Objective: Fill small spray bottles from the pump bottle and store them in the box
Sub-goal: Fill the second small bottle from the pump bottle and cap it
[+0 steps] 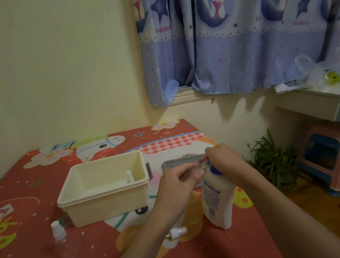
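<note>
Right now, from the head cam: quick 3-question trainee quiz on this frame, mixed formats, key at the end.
1. True or false: the cream box already has a small spray bottle standing in it.
2. Multiple choice: the left hand holds
A. the loose spray cap
B. a small clear bottle at the pump's spout
C. the box rim
3. Fill in: the right hand rests on top of the ____ bottle.

Key
1. True, by the box's right wall.
2. B. The clear bottle is tilted at the pump bottle; the loose spray cap lies on the mat.
3. pump
</note>
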A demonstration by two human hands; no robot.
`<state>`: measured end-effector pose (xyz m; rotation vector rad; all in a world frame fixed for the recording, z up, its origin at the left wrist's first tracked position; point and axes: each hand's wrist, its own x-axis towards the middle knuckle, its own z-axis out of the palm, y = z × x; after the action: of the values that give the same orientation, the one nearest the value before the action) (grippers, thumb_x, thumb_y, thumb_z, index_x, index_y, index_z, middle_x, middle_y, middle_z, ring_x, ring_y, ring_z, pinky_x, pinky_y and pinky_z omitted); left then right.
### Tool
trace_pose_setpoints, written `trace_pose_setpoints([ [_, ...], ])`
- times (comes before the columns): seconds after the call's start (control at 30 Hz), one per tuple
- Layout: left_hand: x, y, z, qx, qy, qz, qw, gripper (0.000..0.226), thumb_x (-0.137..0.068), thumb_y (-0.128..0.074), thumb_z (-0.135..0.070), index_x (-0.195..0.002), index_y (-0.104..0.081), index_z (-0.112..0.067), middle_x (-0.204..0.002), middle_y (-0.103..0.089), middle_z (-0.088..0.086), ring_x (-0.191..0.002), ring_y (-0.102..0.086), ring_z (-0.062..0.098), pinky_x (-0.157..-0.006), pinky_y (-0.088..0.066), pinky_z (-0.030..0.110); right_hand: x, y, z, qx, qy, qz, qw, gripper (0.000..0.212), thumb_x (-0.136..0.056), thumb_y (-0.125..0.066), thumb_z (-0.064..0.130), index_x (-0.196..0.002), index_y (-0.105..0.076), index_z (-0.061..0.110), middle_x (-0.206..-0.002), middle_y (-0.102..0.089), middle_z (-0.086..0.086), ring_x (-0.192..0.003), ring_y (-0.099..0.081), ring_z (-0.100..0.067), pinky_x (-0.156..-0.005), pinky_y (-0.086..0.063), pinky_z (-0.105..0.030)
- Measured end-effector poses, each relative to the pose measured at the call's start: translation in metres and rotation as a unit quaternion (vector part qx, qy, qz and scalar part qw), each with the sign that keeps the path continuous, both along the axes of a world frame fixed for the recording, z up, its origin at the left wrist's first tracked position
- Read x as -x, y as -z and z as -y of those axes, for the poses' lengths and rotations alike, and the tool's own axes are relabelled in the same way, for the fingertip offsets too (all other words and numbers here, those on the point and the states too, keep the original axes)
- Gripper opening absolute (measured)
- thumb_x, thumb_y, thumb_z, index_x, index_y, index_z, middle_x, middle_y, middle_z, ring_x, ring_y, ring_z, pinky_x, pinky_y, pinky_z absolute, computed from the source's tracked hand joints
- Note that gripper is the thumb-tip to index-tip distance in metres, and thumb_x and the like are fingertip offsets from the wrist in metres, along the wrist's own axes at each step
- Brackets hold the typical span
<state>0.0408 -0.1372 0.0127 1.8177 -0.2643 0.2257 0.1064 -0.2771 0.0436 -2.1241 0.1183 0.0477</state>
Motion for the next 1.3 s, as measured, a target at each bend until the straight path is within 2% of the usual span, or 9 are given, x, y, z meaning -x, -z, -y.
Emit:
trace_pose_setpoints([
  [0.07,0.000,-0.004,0.000,0.000,0.001,0.003,1.000,0.028,-0.088,-0.066,-0.021,-0.116,-0.069,-0.017,-0.094,-0.069,-0.014,-0.074,-0.060,-0.014,-0.060,-0.044,0.005,-0.004,-0.005,0.001,-0.002,-0.006,-0.015,1.000,0.039,-0.093,-0.040,0.017,-0.115,-0.063,-0.006,-0.076,-0.052,-0.007,-0.057,-0.042,-0.013,-0.053,-0.037,-0.024],
  [0.17,-0.002,-0.010,-0.001,-0.005,0.000,0.022,1.000,0.028,-0.088,-0.067,-0.021,-0.115,-0.069,-0.017,-0.099,-0.070,-0.010,-0.081,-0.061,-0.010,-0.065,-0.045,0.005,-0.010,-0.013,0.000,0.001,-0.011,-0.029,1.000,0.027,-0.087,-0.040,0.011,-0.090,-0.058,-0.008,-0.098,-0.061,-0.022,-0.064,-0.036,-0.020,-0.056,-0.029,-0.028],
  [0.33,-0.004,-0.007,-0.001,-0.021,-0.002,0.019,1.000,0.029,-0.088,-0.067,-0.022,-0.116,-0.069,-0.016,-0.101,-0.069,-0.010,-0.085,-0.060,-0.007,-0.066,-0.045,0.006,-0.008,0.001,0.003,-0.029,0.005,0.003,1.000,0.040,-0.093,-0.039,0.018,-0.118,-0.062,-0.005,-0.093,-0.056,-0.012,-0.060,-0.046,-0.013,-0.055,-0.040,-0.024],
  [0.43,-0.005,-0.004,-0.003,-0.032,0.000,0.010,0.999,0.030,-0.088,-0.067,-0.025,-0.117,-0.069,-0.017,-0.104,-0.069,-0.007,-0.086,-0.060,-0.005,-0.063,-0.044,0.005,-0.005,0.005,0.001,-0.012,0.011,0.005,1.000,0.041,-0.093,-0.038,0.018,-0.117,-0.062,-0.004,-0.093,-0.055,-0.012,-0.061,-0.046,-0.014,-0.054,-0.040,-0.024],
  [0.5,-0.003,-0.007,-0.004,-0.035,0.000,0.010,0.999,0.031,-0.088,-0.067,-0.026,-0.117,-0.069,-0.019,-0.104,-0.070,-0.008,-0.092,-0.062,-0.002,-0.069,-0.045,0.008,-0.007,0.000,0.002,-0.009,-0.001,-0.001,1.000,0.041,-0.094,-0.038,0.018,-0.118,-0.061,-0.005,-0.093,-0.054,-0.012,-0.058,-0.044,-0.013,-0.053,-0.039,-0.024],
  [0.67,-0.004,-0.015,-0.004,-0.030,0.004,0.019,0.999,0.026,-0.088,-0.067,-0.022,-0.114,-0.070,-0.020,-0.094,-0.066,-0.020,-0.084,-0.060,-0.011,-0.068,-0.045,0.008,-0.007,-0.010,0.003,-0.014,-0.011,0.003,1.000,0.041,-0.095,-0.038,0.018,-0.123,-0.059,-0.005,-0.096,-0.053,-0.012,-0.059,-0.044,-0.012,-0.053,-0.039,-0.023],
  [0.9,-0.005,-0.010,-0.005,-0.045,0.000,0.017,0.999,0.031,-0.088,-0.066,-0.024,-0.119,-0.067,-0.018,-0.105,-0.069,-0.008,-0.092,-0.061,-0.002,-0.068,-0.045,0.006,-0.007,0.002,0.001,-0.014,0.005,0.012,1.000,0.041,-0.094,-0.038,0.019,-0.118,-0.062,-0.004,-0.093,-0.055,-0.011,-0.059,-0.045,-0.013,-0.053,-0.039,-0.024],
  [1.2,-0.005,-0.013,-0.004,-0.029,0.008,0.021,0.999,0.028,-0.088,-0.066,-0.021,-0.116,-0.069,-0.016,-0.090,-0.066,-0.015,-0.077,-0.059,-0.013,-0.065,-0.043,0.003,-0.010,-0.008,0.003,-0.009,-0.018,-0.003,1.000,0.042,-0.094,-0.038,0.018,-0.122,-0.060,-0.004,-0.096,-0.053,-0.011,-0.060,-0.045,-0.013,-0.054,-0.039,-0.024],
  [1.3,-0.004,-0.012,-0.004,-0.031,0.007,0.021,0.999,0.029,-0.089,-0.066,-0.021,-0.117,-0.068,-0.016,-0.091,-0.066,-0.012,-0.077,-0.059,-0.011,-0.065,-0.043,0.004,-0.008,-0.007,0.002,-0.010,-0.013,0.000,1.000,0.042,-0.094,-0.038,0.019,-0.122,-0.060,-0.003,-0.096,-0.054,-0.011,-0.069,-0.049,-0.019,-0.054,-0.039,-0.024],
])
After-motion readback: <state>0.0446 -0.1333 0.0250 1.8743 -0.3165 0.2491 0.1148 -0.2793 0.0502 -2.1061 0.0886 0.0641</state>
